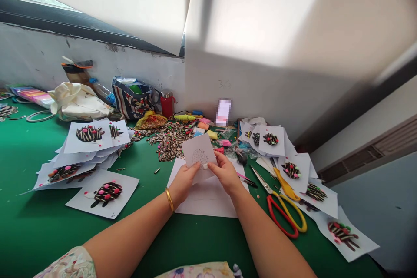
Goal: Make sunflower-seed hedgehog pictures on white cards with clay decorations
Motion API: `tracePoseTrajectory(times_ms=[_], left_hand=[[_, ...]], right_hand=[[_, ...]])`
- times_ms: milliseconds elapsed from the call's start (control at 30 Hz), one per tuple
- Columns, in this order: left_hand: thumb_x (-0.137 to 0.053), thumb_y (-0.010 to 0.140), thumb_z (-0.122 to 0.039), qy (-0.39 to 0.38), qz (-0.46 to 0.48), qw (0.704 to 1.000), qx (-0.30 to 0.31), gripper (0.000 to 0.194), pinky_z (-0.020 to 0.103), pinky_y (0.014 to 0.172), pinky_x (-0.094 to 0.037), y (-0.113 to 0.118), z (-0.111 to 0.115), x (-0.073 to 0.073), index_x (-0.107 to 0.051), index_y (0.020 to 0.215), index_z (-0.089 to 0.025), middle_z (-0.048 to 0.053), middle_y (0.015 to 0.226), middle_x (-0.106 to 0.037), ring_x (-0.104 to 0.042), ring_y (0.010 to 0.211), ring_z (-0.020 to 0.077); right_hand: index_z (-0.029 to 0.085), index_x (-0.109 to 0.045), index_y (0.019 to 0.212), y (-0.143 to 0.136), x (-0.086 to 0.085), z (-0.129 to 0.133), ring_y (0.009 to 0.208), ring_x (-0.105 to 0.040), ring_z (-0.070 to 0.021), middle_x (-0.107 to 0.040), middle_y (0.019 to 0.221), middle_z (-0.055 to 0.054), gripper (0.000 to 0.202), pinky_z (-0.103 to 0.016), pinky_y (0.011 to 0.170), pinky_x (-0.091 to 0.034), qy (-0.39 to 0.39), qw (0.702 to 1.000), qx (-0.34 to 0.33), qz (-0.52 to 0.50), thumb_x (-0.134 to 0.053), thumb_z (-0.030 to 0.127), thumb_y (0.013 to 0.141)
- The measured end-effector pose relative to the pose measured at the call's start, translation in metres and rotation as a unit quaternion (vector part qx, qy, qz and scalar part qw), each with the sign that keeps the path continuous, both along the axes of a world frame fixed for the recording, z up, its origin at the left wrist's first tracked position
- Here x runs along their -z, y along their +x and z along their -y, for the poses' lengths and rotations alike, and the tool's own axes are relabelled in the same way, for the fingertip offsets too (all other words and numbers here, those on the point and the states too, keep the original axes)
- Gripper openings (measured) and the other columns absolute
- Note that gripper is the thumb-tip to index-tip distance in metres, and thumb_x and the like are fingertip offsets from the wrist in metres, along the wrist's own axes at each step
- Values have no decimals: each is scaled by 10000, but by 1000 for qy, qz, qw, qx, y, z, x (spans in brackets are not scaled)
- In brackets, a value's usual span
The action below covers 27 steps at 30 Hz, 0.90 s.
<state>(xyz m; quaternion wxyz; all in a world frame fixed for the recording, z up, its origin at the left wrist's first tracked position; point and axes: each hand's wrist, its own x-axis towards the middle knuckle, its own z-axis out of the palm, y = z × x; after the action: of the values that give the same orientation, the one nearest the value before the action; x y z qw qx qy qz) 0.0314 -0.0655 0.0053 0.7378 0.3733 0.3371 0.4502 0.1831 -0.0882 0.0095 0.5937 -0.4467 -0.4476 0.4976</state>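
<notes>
Between both hands a white paper card [199, 147] is held up, with a rounded outline drawing on it. My left hand [185, 181] pinches its lower left edge, thumb on the front. On the lower right, my right hand [226, 173] grips the same card with its thumb against the front. Beneath the hands lies a larger white sheet [208, 206] on the green table. A pen [246, 180] rests at the sheet's right side. Beyond the card spreads a heap of striped sunflower seeds [169, 141], beside colourful lumps of clay [212, 134].
Stacks of cards with seed-and-clay figures stand left [106, 156] and right [275, 152]. Red-and-yellow scissors [286, 213] and a yellow-handled cutter [286, 184] lie right. Along the wall are a cream bag [78, 102], a striped bag [135, 100] and a red flask [167, 105].
</notes>
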Motion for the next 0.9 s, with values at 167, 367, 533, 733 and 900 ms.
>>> tracePoseTrajectory(times_ms=[167, 367, 533, 733, 900], left_hand=[[-740, 770, -316, -37, 25, 999, -26, 411, 450, 1046, -449, 0, 0, -5, -689, 1133, -129, 150, 1193, -702, -647, 1119, 300], [-733, 777, -267, -51, 36, 997, -44, 381, 448, 1050, -451, 0, 0, -8, -682, 1125, -121, 157, 1169, -711, -656, 1111, 295], [-729, 784, -259, -53, 40, 996, -56, 355, 445, 1054, -453, 0, -1, -8, -689, 1115, -136, 147, 1188, -705, -655, 1118, 291], [-733, 777, -255, -48, 46, 996, -57, 383, 452, 1056, -448, 2, 0, -7, -681, 1134, -127, 154, 1178, -707, -658, 1111, 291], [-739, 772, -268, -51, 42, 995, -68, 393, 442, 1051, -452, 2, -1, -8, -682, 1137, -135, 148, 1168, -713, -653, 1119, 291]], right_hand=[[250, -600, 1228, 2, 2, 0, 1053, -654, -250, -714, 1123, -60, 494, -405, 928, -506, -17, 1000, -13, -1, -723, 404, 775], [251, -615, 1200, 2, 3, 0, 1075, -639, -247, -700, 1158, -57, 512, -384, 917, -506, -12, 1000, -17, 20, -772, 357, 725], [245, -612, 1226, 3, 2, 0, 1053, -648, -242, -704, 1142, -62, 482, -386, 921, -503, -19, 1000, -13, 3, -705, 426, 789], [259, -624, 1163, 0, 2, 0, 1109, -628, -247, -690, 1184, -54, 469, -395, 949, -497, 1, 1000, -3, 27, -764, 360, 727], [250, -606, 1216, 0, 2, 0, 1065, -642, -245, -701, 1146, -61, 483, -397, 933, -498, -3, 1000, -2, 18, -712, 415, 776]])
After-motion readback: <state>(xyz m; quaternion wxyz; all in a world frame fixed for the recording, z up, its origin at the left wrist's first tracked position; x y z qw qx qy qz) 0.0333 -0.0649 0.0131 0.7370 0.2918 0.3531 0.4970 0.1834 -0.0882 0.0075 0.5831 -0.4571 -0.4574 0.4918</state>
